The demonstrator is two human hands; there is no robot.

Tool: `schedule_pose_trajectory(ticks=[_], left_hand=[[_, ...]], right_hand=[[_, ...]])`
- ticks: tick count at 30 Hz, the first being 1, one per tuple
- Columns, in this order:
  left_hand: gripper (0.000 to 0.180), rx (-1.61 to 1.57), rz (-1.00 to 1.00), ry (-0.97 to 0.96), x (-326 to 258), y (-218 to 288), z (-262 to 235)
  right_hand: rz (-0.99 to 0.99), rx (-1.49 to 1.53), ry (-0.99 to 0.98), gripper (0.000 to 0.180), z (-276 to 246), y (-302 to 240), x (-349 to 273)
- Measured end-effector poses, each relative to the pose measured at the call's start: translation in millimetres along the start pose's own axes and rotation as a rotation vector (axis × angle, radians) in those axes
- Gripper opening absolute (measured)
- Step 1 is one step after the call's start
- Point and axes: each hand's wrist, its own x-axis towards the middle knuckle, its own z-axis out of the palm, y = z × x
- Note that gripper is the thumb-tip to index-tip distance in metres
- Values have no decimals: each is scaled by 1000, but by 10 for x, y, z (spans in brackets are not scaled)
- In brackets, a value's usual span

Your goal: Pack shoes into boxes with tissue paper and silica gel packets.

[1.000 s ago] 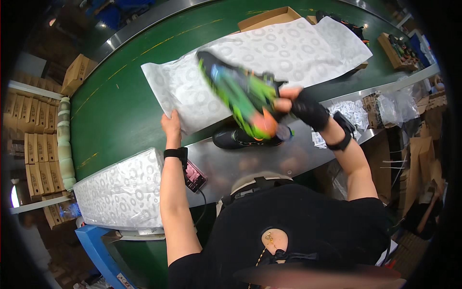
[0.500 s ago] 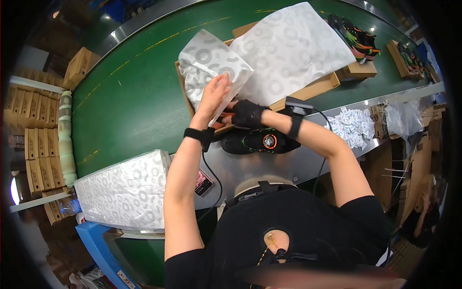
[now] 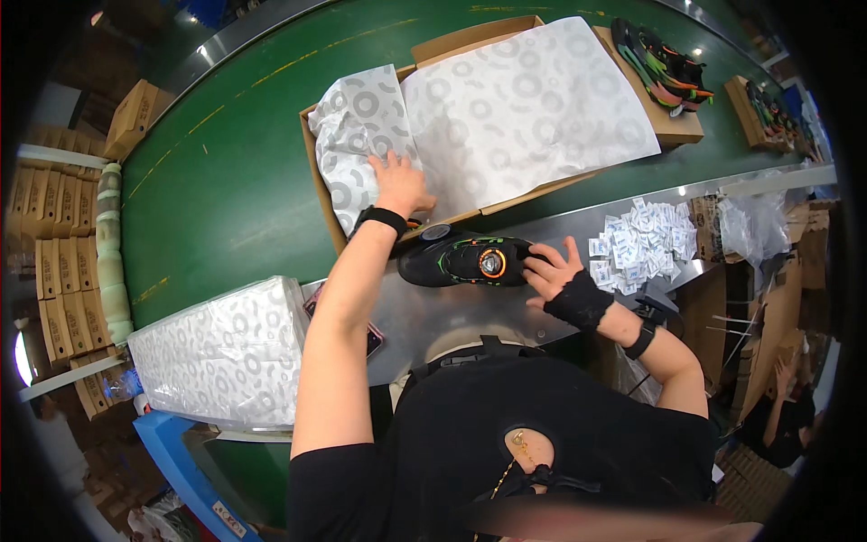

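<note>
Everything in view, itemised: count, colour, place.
shoe: one, black-green-orange, on metal ledge
open box: one, brown, on green surface
patterned paper: count unclear, white-grey, over open box
other shoes: two, same colours, on brown box
shoe tray: one, brown, right
sachets: many, white, on metal ledge
paper stack: one, white-grey, lower left
phone: one, pinkish, partly behind left forearm
stacked boxes: many, brown, far left
bags: several, clear, right
other person: one, black clothing, lower right
left hand: one, bare, on patterned paper
right hand: one, black-wrapped, at shoe's heel
</note>
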Motion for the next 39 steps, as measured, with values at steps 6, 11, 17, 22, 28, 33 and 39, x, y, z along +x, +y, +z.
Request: schedule_pose_trajectory(ticks=[6, 11, 17, 22, 28, 33, 39], left_hand=[[48, -748, 230, 18, -465, -100, -291], [77, -757, 532, 299, -1293, 71, -562], [71, -1145, 197, -2, -1574, -2, -792], [64, -1518, -16, 112, -1565, -181, -581], [51, -1977, -179, 211, -969, -476, -319], [45, -2354, -355, 56, -158, -579, -171], [59, -1994, -679, -458, 233, -347, -90]], right_hand=[[-122, 271, 25, 13, 136, 127, 207], [-310, 612, -123, 12, -426, 172, 825], [-448, 781, -318, 16, -940, 164, 1464], [-211, 777, 275, 28, -1264, 368, 1684], [262, 1026, 146, 20, -759, 615, 1086], [421, 1331, -504, 31, -122, 404, 628], [898, 1825, -186, 48, 824, 314, 403]])
